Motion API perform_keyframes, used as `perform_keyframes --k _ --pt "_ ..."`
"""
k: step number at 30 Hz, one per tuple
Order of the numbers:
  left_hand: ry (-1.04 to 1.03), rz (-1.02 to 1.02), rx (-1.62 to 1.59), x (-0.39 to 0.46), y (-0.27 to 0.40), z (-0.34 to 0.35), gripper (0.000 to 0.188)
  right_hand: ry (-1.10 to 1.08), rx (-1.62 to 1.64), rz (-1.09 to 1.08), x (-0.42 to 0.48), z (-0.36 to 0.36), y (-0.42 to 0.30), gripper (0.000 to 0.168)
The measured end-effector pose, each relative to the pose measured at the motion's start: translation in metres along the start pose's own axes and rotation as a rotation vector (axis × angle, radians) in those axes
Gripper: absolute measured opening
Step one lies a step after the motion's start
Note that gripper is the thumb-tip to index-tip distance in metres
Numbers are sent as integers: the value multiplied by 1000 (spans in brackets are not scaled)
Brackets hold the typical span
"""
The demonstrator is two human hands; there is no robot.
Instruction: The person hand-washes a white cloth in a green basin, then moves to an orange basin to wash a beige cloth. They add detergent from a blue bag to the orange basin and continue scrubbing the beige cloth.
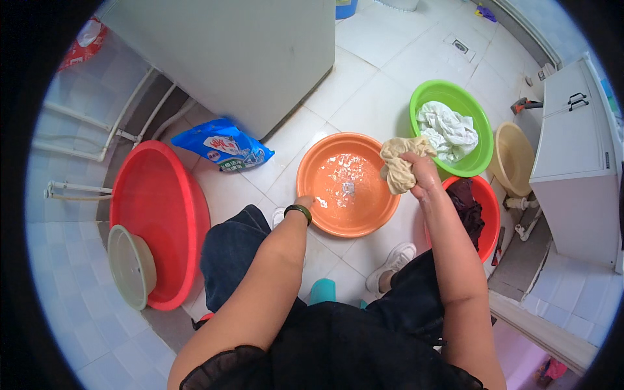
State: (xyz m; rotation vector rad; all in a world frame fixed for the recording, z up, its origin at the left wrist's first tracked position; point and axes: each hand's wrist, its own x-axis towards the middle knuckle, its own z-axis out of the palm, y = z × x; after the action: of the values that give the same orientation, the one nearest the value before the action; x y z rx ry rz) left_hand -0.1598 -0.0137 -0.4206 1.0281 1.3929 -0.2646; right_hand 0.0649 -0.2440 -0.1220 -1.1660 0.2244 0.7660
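Before me on the tiled floor stands an orange plastic basin (324, 214) with shallow clear water in it. My left hand (305, 201), with a dark green bangle at the wrist, grips the basin's near left rim; its fingers are partly hidden. In my right hand (423, 171) is a bunched beige cloth (403, 163), raised over the basin's right rim. A green basin (480, 114) with crumpled white fabric (447, 130) in it stands beyond that hand. Partly behind my right forearm, a red basin (491, 214) contains dark maroon fabric (465, 207).
A blue detergent bag (226, 145) lies left of the orange basin, beside a large grey appliance (234, 53). At far left, a big red tub (161, 195) and a pale green basin (130, 265) lean by wall pipes. A beige basin (512, 158) stands by a white cabinet (570, 141).
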Motion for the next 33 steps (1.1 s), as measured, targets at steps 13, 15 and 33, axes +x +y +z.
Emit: perform_keyframes --k 13,15,33 --pt "-396 -132 -24 -115 85 18 32 -5 112 -110 -5 -21 -47 34" --pt "-405 -91 50 -121 90 22 32 5 112 -115 -8 -25 -48 34" --pt "319 714 1060 -208 216 58 76 -9 210 -151 -31 -30 -66 32"
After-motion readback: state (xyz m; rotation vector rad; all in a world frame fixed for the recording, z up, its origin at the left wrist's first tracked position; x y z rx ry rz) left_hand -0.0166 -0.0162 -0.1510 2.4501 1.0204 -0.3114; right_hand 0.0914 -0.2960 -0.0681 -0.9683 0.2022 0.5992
